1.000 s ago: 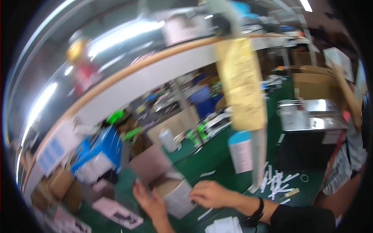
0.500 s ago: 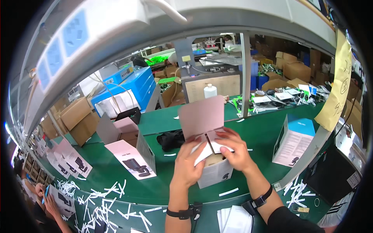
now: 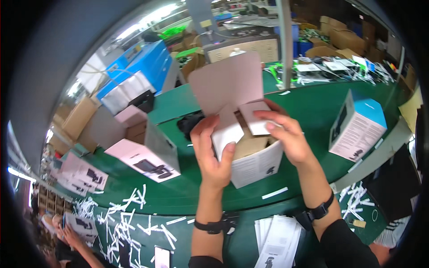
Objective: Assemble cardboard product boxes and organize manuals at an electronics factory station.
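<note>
A white packaging box (image 3: 257, 169) with a printed picture stands on the green bench, its top open and its pinkish lid (image 3: 228, 82) raised at the far side. My left hand (image 3: 212, 156) wraps around the box's left side, thumb on the white left flap (image 3: 229, 134). On the other side, my right hand (image 3: 292, 138) grips the right flap (image 3: 257, 119) and the box edge with bent fingers. Both flaps lean inward over the opening. Brown cardboard (image 3: 250, 146) shows inside; whatever lies below it is hidden.
Left of my box stands another open box (image 3: 147, 161); a closed blue-topped box (image 3: 357, 127) is at the right. White paper strips (image 3: 123, 232) litter the bench. Printed leaflets (image 3: 279, 241) lie between my forearms. A co-worker's hands (image 3: 67, 234) hold a box at lower left.
The view has tilted downward and come closer to the box. My hands stay on it; the two side flaps are spread further apart, and more brown cardboard shows between them.
</note>
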Demonstrator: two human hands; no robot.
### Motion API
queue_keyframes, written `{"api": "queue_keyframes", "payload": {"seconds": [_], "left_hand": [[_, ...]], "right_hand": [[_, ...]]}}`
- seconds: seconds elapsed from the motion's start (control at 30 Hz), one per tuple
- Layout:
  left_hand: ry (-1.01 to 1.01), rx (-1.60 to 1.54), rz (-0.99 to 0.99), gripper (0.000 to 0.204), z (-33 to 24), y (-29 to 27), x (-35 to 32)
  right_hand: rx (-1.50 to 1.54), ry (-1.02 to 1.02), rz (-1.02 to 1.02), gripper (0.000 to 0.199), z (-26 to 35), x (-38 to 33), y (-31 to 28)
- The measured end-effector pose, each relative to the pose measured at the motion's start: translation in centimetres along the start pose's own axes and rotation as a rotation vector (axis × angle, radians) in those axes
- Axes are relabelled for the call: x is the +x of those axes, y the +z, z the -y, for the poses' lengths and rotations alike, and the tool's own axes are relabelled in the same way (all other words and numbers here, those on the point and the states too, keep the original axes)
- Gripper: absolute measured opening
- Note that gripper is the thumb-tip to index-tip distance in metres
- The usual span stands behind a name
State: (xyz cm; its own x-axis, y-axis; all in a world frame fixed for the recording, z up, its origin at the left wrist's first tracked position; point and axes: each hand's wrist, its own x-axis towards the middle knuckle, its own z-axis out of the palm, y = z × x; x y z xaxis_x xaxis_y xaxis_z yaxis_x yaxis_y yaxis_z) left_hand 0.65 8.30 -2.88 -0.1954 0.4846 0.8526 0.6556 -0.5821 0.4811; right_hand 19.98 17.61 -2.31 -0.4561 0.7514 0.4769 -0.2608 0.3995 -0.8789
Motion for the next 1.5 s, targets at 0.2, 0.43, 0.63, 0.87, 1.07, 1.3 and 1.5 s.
{"api": "queue_keyframes", "payload": {"seconds": [0.2,0.43,0.63,0.87,1.07,1.3,1.5], "left_hand": [[-0.243,-0.250,-0.556,0.028,1.7,-1.0,-1.4],[-0.083,-0.405,-0.329,0.054,-0.3,-0.3,-0.6],[-0.198,-0.276,-0.343,0.065,-3.0,1.2,-1.2],[0.131,0.044,0.060,0.029,-5.1,0.7,-1.4],[-0.010,0.035,-0.145,0.017,-5.6,1.5,-0.8],[0.095,-0.307,-0.197,0.010,-3.3,4.2,-1.5],[0.062,-0.296,-0.244,0.015,-3.6,4.4,-1.2]], "right_hand": [[0.304,0.041,-0.060,0.081,1.9,-1.3,0.7],[-0.464,-0.224,-0.006,0.088,3.8,-2.0,1.7],[-0.092,-0.134,-0.234,0.055,2.6,-1.8,0.4],[-0.376,-0.298,0.208,0.048,4.6,-2.6,-1.9],[-0.539,-0.311,0.120,0.036,2.3,-1.6,-3.1],[-0.385,-0.433,0.057,0.027,0.6,-2.4,-4.0],[-0.222,-0.291,-0.032,0.027,1.0,-2.0,-3.8]]}}
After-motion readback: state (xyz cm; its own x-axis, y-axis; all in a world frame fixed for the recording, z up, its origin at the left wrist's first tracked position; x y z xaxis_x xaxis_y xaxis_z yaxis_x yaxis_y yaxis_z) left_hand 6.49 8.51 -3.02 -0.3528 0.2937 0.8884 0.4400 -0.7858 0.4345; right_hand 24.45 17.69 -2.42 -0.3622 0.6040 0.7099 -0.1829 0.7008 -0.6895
